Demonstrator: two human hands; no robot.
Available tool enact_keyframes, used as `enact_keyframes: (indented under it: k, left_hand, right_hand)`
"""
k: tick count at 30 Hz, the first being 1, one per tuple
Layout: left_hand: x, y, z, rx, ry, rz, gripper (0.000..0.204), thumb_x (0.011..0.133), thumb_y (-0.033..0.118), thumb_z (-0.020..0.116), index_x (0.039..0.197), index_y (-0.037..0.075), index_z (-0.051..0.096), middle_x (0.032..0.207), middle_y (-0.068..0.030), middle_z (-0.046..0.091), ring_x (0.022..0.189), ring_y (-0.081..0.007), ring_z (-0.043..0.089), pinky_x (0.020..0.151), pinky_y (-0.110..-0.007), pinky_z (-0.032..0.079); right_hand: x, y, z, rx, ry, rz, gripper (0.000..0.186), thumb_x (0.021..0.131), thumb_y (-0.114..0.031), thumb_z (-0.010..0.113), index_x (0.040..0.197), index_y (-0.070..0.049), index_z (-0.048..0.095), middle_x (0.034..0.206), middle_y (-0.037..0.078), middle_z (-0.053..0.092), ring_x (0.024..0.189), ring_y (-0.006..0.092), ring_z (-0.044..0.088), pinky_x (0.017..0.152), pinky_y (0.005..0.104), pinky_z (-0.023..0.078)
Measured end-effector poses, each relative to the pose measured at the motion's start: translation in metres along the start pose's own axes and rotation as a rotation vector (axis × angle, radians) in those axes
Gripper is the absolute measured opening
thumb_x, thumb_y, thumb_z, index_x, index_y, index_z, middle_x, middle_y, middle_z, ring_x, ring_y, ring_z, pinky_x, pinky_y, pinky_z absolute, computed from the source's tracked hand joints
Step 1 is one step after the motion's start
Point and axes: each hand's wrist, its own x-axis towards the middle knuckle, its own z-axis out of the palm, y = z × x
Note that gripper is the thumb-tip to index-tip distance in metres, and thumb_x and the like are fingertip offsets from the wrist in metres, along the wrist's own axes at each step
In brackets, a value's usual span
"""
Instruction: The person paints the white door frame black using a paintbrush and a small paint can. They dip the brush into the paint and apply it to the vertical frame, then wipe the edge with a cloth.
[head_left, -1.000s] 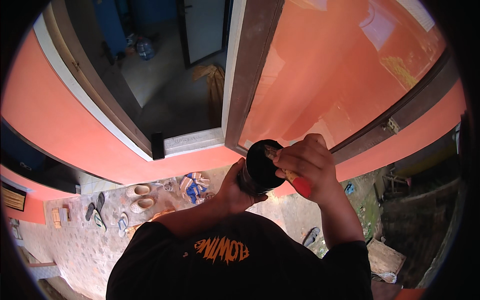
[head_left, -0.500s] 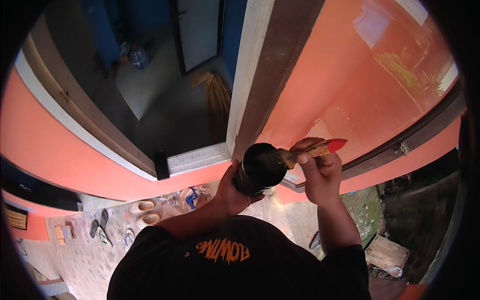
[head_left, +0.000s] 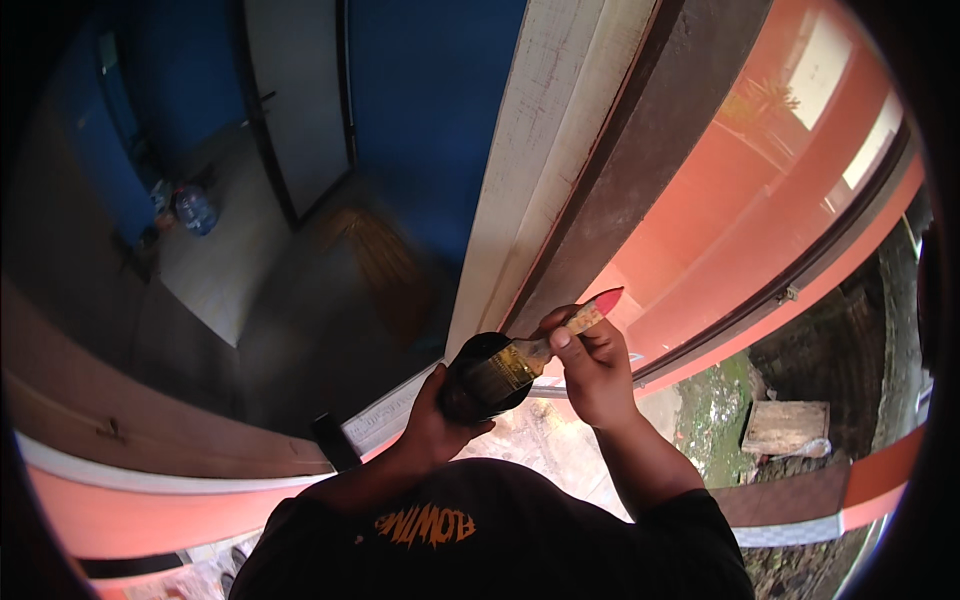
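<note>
My left hand is closed around a round black can, low in the middle of the view. My right hand grips a paintbrush by its wooden, red-tipped handle. The dark-coated bristles lie over the can's mouth; whether they touch it I cannot tell. Just beyond my hands stands a window frame with a pale strip and a brown strip, beside a glass pane showing coral colour and reflections.
The opening shows a dim blue-walled room with a door and a water jug. A small black object sits on the sill. A coral wall curves along the lower left. A wooden board lies on mossy ground at the right.
The view has swung closer to the frame's pale upright. The brush has risen out of the can from a second ago, its bristles now over the mouth; my left hand and can moved leftward and lower.
</note>
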Motion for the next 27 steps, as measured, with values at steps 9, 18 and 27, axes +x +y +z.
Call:
enact_keyframes:
  k: [9,18,27]
  left_hand:
    - [0.035,0.026,-0.017,-0.114,-0.262,-0.116,0.067,0.093,0.071,0.049,0.138,0.023,0.057,0.137,-0.0038,0.062,0.123,-0.0263,0.059,0.089,-0.052,0.051]
    - [0.047,0.04,-0.001,-0.241,-0.415,-0.172,0.077,0.092,0.068,0.051,0.145,0.012,0.05,0.136,-0.0138,0.059,0.121,-0.0362,0.061,0.071,-0.047,0.063]
    - [0.047,0.042,-0.006,-0.299,-0.479,-0.172,0.074,0.093,0.063,0.053,0.145,0.01,0.049,0.136,-0.0137,0.058,0.127,-0.0388,0.055,0.077,-0.051,0.062]
  right_hand:
    - [-0.02,0.001,0.006,0.479,0.383,-0.083,0.018,0.104,-0.017,0.06,0.115,-0.003,0.061,0.101,0.007,0.066,0.093,0.0174,0.064,0.089,0.0371,0.052]
    - [-0.019,-0.028,-0.006,0.309,0.493,-0.5,0.025,0.1,-0.015,0.065,0.12,-0.005,0.054,0.108,0.01,0.068,0.095,0.0173,0.063,0.086,0.0338,0.047]
    - [0.038,-0.13,-0.04,-1.03,0.378,-1.386,0.031,0.085,-0.001,0.077,0.109,-0.005,0.058,0.11,0.017,0.069,0.093,0.0273,0.071,0.076,0.0428,0.055]
